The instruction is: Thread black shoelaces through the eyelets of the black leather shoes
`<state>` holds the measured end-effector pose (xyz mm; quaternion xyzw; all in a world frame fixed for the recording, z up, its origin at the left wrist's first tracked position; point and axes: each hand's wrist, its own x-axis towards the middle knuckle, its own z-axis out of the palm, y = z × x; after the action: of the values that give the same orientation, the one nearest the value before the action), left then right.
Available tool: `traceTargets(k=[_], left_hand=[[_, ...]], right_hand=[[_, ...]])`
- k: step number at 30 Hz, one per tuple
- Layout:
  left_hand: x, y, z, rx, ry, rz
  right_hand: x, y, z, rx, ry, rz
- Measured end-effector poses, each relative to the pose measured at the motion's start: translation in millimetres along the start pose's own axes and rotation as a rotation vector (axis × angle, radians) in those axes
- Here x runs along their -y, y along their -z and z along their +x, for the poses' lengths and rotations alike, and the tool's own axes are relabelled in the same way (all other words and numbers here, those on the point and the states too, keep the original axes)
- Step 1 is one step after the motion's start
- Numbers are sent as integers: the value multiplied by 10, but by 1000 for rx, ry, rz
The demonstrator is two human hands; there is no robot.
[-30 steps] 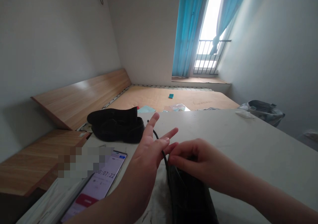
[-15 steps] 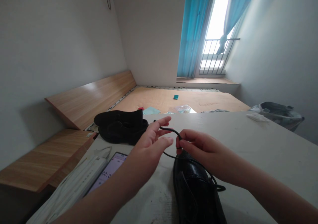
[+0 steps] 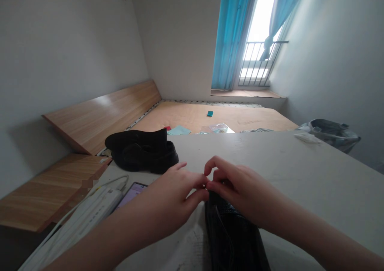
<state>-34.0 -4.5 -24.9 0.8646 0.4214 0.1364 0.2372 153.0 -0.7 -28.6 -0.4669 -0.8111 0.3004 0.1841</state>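
Observation:
A black leather shoe (image 3: 235, 239) stands on the white table in front of me, partly covered by my right hand (image 3: 229, 183). Over its far end my two hands meet, fingertips pinched together and almost touching. My left hand (image 3: 186, 189) comes in from the left, thumb and forefinger closed at the meeting point. Between the fingertips is the black shoelace, nearly all of it hidden by the fingers. Farther left, another pair of black shoes (image 3: 144, 155) lies close together beyond my left hand.
A phone (image 3: 132, 195) and a white power strip (image 3: 96, 215) with cables lie left of my forearm. The white table (image 3: 276, 175) runs on to the right, with a white packet (image 3: 307, 138) near its edge. Behind it are a bed (image 3: 186, 113) and a fabric basket (image 3: 333, 135).
My left hand has come down from its open, spread pose and closed beside my right fingertips. The lace loop that showed between the hands is now out of sight.

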Motion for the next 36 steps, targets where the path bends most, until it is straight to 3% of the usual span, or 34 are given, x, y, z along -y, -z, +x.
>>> traceTargets(k=[5,8,10,14,25,36], left_hand=[[-48,36,-17,54,75,-74],[-36,33,-41,75,130,112],[-16,5,-59,94,154,203],[-10,-65,-77,146,116,208],[-83,-141,-48,149,87,270],[-141,-107,-85,150,90,246]], right_hand=[[-26,51,-9,76,-24,265],[-9,86,-37,96,-97,123],[12,97,-63,188,-111,-22],[14,100,-100,341,-78,-150],[-71,180,-162,350,-128,-286],[-35,83,-188,297,-140,-263]])
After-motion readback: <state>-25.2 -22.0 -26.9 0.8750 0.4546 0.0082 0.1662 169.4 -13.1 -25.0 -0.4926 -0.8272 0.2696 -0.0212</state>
